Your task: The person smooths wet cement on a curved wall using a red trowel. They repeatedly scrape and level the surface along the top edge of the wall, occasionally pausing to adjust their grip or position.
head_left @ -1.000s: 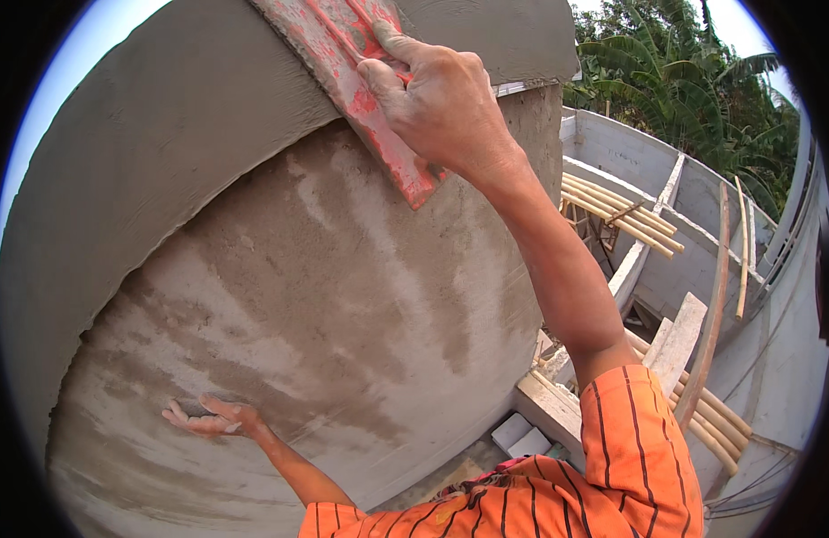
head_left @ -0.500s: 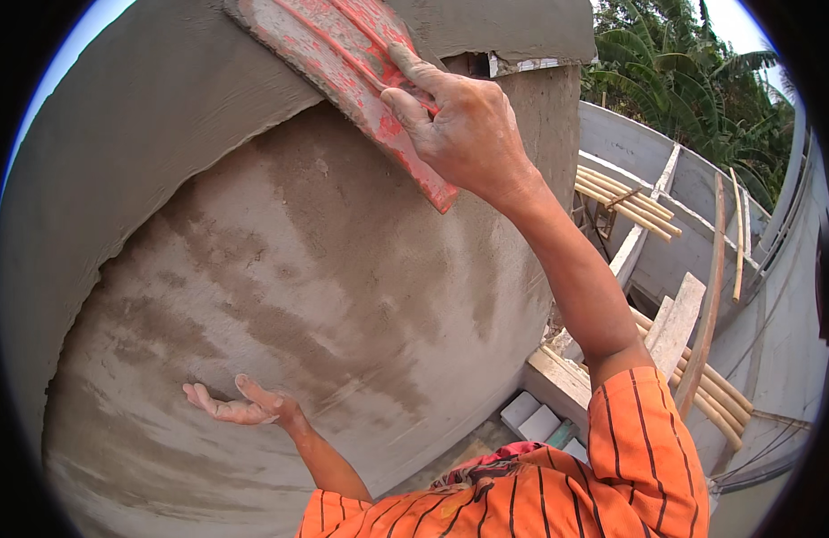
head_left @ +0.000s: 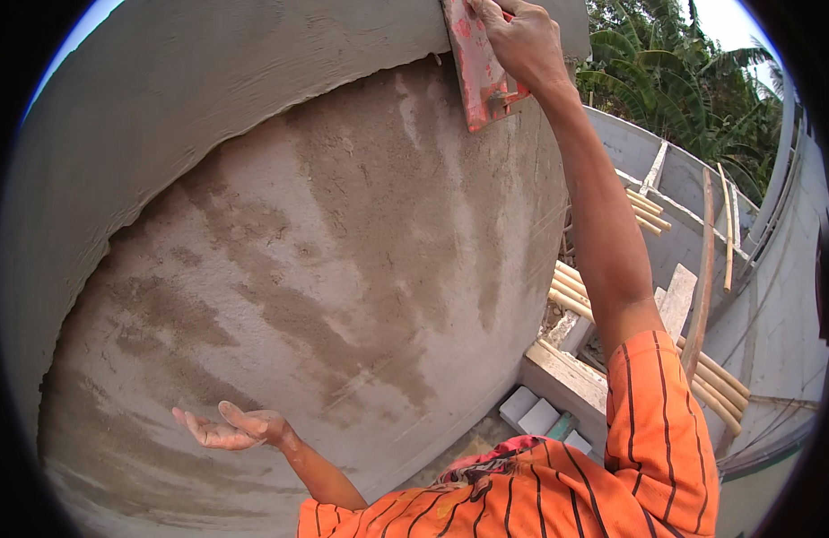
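Observation:
My right hand (head_left: 528, 47) is raised to the top of the view, its fingers wrapped around the handle of a red plastering float (head_left: 474, 70). Grey mortar smears the float, which lies against the wall near its right edge, its upper end cut off by the frame. Fresh grey plaster (head_left: 253, 76) covers the upper and left wall, ending in a ragged lower edge. Below that edge the older wall surface (head_left: 343, 260) shows damp brown streaks. Low at the left, my left hand (head_left: 233, 427) is held palm up with fingers loosely curled, dusty and holding nothing.
Right of the wall, bamboo poles (head_left: 719, 394) and wooden planks (head_left: 679, 300) lie across a lower area. Pale blocks (head_left: 531, 412) sit at the wall's foot. Farther off stand a grey wall (head_left: 612, 134) and banana plants (head_left: 675, 81).
My right hand has carried the float up and to the right, and the float now stands steeper. My left hand has dropped slightly, still palm up.

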`<move>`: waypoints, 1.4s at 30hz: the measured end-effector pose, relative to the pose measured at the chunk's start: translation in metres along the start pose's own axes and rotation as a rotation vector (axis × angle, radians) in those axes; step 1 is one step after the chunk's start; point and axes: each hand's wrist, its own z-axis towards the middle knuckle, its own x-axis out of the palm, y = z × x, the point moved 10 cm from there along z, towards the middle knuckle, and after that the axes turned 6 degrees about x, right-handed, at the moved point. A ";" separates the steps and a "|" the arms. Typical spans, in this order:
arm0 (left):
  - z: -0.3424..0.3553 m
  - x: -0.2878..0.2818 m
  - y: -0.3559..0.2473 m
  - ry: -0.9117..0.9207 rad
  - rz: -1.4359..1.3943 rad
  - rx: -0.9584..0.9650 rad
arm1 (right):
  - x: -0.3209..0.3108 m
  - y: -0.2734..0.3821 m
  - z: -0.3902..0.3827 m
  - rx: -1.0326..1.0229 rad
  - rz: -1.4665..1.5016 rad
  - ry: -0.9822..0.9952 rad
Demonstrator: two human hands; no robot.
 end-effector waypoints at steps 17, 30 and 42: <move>-0.003 0.055 -0.102 -0.019 -0.404 0.148 | 0.076 0.189 -0.107 -0.472 0.016 0.087; -0.040 0.051 -0.080 0.121 -0.447 -0.123 | 0.051 0.147 -0.008 -0.217 -0.067 0.081; -0.041 0.088 -0.126 0.222 -0.609 -0.005 | 0.050 0.136 -0.049 -0.092 0.022 0.223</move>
